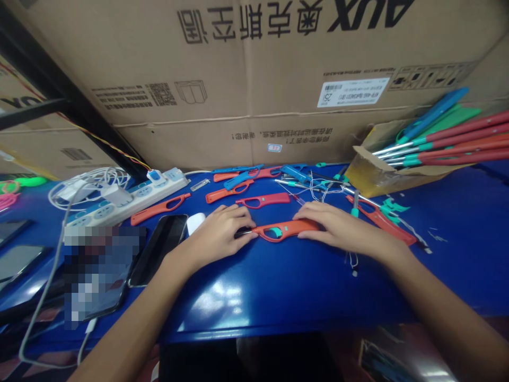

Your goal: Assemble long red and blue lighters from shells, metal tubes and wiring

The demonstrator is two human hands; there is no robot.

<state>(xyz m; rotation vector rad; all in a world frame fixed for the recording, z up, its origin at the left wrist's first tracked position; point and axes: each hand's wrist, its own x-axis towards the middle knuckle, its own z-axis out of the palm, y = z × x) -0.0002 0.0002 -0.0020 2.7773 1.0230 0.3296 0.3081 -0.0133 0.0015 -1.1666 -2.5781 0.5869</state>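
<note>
An orange long-necked lighter [292, 228] with a green trigger lies level between my hands, low over the blue table. My left hand [226, 229] pinches its metal neck at the left end, and the neck's tip is hidden under the fingers. The fingers of my right hand [324, 223] close round the orange handle's right end. Just behind it lies a red lighter shell [264, 200]. Farther back are an orange shell [230, 191], a blue shell [243, 178] and loose metal necks with white wires. To the right sits another orange-red shell [384, 220] beside green pieces.
A carton [363, 180] full of lighters stands at the back right. Large cardboard boxes [222, 69] wall off the back. On the left are a white power strip [131, 199], cables, a black phone [161, 249], a pixelated screen [103, 276] and an orange shell [159, 208].
</note>
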